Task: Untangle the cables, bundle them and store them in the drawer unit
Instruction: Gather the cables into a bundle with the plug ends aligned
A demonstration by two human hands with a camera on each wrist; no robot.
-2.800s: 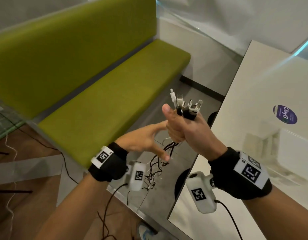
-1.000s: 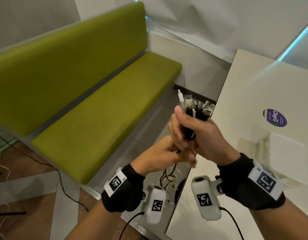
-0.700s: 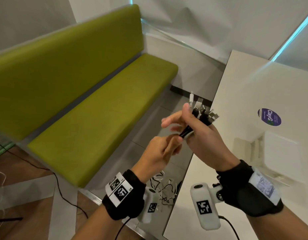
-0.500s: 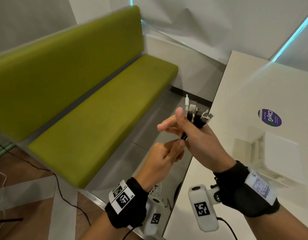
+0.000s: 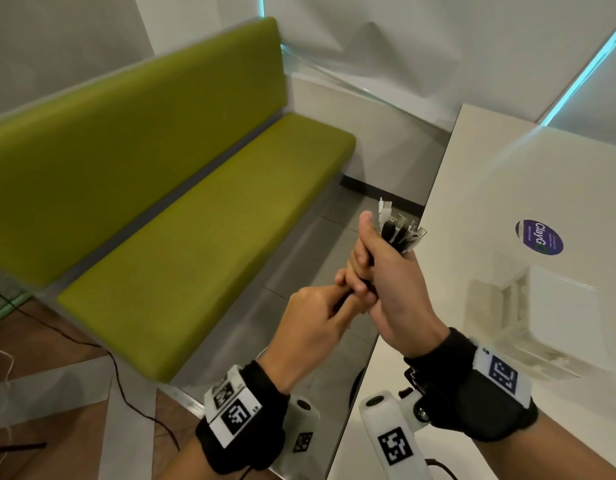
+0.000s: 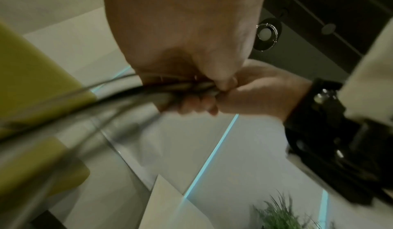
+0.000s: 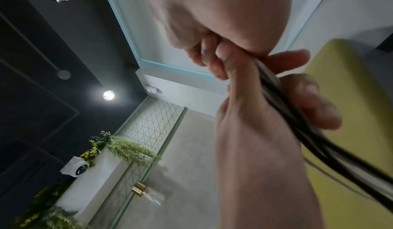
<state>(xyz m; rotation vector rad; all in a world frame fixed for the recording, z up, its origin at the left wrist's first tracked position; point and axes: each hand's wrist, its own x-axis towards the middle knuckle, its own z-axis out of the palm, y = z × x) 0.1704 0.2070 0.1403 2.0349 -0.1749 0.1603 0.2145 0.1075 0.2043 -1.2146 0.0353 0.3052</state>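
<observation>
A bundle of black and white cables [image 5: 400, 233] stands upright in my right hand [image 5: 389, 271], its plugs fanning out above the thumb. Over the gap between bench and table, my left hand [image 5: 320, 313] grips the same strands directly below, its fingers meeting the right hand's. In the left wrist view the cables [image 6: 127, 95] run blurred out of my left hand [image 6: 187, 48] toward the lower left. The right wrist view shows dark cables [image 7: 297, 123] leaving my right hand [image 7: 223, 31] and passing through the left hand [image 7: 255, 123]. No drawer unit is in view.
A green bench [image 5: 202, 237] fills the left. At the right, a glossy white table [image 5: 490, 202] carries a round purple sticker [image 5: 538, 238]; its edge runs just under my right wrist. Thin black and white wires [image 5: 126, 393] lie on the floor at the lower left.
My left hand has come up against the right hand and closed round the cables. The right hand's fingers, partly spread half a second ago, are wrapped on the bundle again.
</observation>
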